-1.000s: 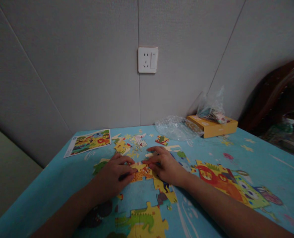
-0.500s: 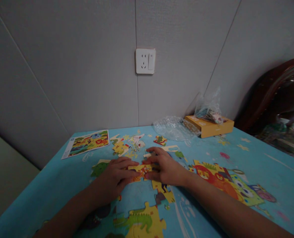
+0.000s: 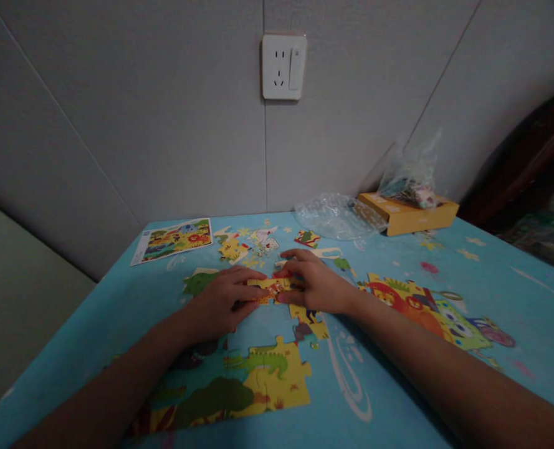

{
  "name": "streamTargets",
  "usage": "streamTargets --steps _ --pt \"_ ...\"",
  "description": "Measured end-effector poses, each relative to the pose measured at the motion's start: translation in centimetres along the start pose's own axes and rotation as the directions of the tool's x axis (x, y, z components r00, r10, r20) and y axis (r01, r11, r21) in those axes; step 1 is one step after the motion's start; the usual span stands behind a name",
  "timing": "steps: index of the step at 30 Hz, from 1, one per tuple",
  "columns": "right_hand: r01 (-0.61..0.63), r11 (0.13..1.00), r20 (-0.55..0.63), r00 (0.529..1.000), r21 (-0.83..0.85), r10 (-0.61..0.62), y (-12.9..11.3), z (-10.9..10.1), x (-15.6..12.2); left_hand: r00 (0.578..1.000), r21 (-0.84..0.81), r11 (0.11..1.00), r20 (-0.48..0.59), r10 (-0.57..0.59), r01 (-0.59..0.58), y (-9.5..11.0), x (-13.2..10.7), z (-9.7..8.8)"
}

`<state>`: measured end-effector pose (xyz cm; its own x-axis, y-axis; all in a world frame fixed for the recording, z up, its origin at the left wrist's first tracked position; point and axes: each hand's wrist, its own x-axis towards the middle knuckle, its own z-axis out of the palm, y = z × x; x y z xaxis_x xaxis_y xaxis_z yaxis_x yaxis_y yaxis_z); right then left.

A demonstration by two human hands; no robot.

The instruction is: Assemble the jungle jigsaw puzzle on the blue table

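Note:
Between my two hands lie joined yellow and orange jigsaw puzzle pieces (image 3: 271,289), flat on the table and partly covered by fingers. My left hand (image 3: 230,296) is closed on their left end, thumb at the near edge and fingers at the far edge. From the other side my right hand (image 3: 316,285) grips the right end in the same way. Just below it, a yellow strip of pieces (image 3: 310,321) runs toward me. Nearer me is a joined section with a green crocodile (image 3: 270,365), partly hidden by my left forearm. A green piece (image 3: 199,282) sits beyond my left hand.
A picture sheet (image 3: 178,240) lies at the back left, near loose pieces (image 3: 232,246). A lion section (image 3: 398,299) is on the right. At the back right, a clear plastic bag (image 3: 333,215) touches a yellow box (image 3: 417,218). Behind stands a wall with a socket (image 3: 283,67).
The view has tilted down, so the table shows higher and more of the crocodile section is visible. Both hands stay on the same pieces, with little visible finger movement.

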<state>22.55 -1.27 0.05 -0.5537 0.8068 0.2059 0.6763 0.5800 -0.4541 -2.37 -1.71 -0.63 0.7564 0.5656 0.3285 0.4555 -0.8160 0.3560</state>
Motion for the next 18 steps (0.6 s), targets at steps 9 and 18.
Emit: streamTargets --steps 9,18 --pt "0.002 1.0 0.032 0.999 -0.018 -0.002 0.02 -0.18 0.12 1.0 -0.01 1.0 -0.01 0.003 -0.003 -0.13 0.1 0.1" --pt "0.027 1.0 -0.007 1.0 0.011 -0.027 0.26 -0.28 0.13 0.999 0.001 0.999 0.0 0.045 -0.045 0.02 0.17 0.11"
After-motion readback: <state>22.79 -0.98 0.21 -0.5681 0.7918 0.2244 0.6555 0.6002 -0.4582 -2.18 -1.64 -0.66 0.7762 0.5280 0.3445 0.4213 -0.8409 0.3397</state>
